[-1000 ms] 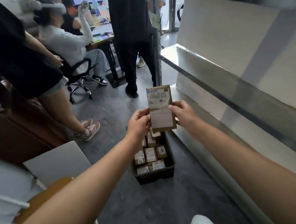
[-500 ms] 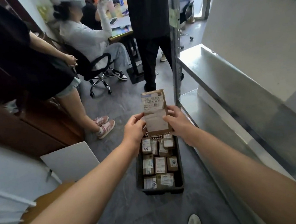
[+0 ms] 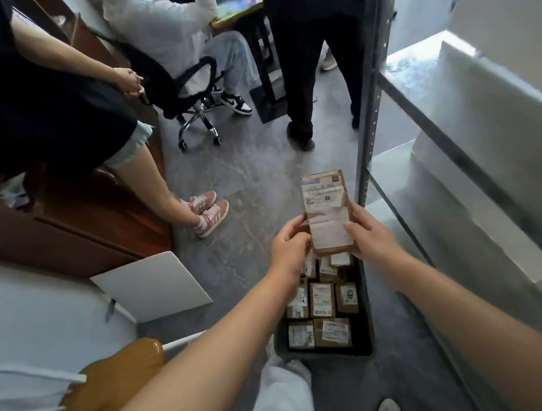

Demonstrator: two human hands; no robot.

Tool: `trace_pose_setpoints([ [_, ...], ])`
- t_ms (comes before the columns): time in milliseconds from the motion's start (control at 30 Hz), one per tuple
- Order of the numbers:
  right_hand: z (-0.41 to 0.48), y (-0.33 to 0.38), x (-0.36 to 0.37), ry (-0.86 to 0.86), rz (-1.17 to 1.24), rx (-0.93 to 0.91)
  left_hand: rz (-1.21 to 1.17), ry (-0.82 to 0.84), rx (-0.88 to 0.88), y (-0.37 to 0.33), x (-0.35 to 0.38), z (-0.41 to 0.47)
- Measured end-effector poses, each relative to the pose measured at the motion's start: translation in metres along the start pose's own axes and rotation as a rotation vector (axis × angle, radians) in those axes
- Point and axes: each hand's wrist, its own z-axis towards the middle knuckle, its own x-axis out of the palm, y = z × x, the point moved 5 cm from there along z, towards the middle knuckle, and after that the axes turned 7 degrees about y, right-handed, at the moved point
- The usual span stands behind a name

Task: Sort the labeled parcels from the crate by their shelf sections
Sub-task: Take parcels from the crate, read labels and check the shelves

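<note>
Parcel (image 3: 327,212): a flat brown box with a white label on its face, upright and lifted above the far end of the crate, roughly mid-frame and a touch toward 4 o'clock. You gripped it with both hands. Your left hand (image 3: 289,247) pinched the left edge from 8 o'clock of the box, fingers curled behind. Your right hand (image 3: 371,235) clamped the right edge from 4 o'clock, thumb laid across the label. The label print was too blurred to read, so I could not tell the shelf section. At 6 o'clock of the parcel the dark crate (image 3: 365,312) sat on the grey floor (image 3: 253,173), packed with labelled boxes (image 3: 321,300) in rows, several layers possible but not visible. At 3 o'clock stood the metal shelf unit (image 3: 370,101), its pale shelves running off toward 5 o'clock. Further out: a white board (image 3: 151,285) at 9 o'clock, a wooden cabinet (image 3: 65,233) at 10, a bystander's pink trainers (image 3: 210,211) near 10, an office chair (image 3: 190,90) with a seated person at 11, and a standing person in dark trousers (image 3: 308,67) at 12. Judgement: sorting looked early. One parcel was out and in the label-check step, not yet shelved, and the crate looked close to full. What was left for you: read the section, place the parcel, and repeat for most of the load. The frame gave no count of parcels already shelved.
</note>
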Motion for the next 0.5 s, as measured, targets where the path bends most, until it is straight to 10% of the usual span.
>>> trace_pose_setpoints([
  [500,0.172,-0.208,0.044,-0.43,-0.085,0.287,0.261,0.252,-0.391,0.175,-0.088,0.187],
])
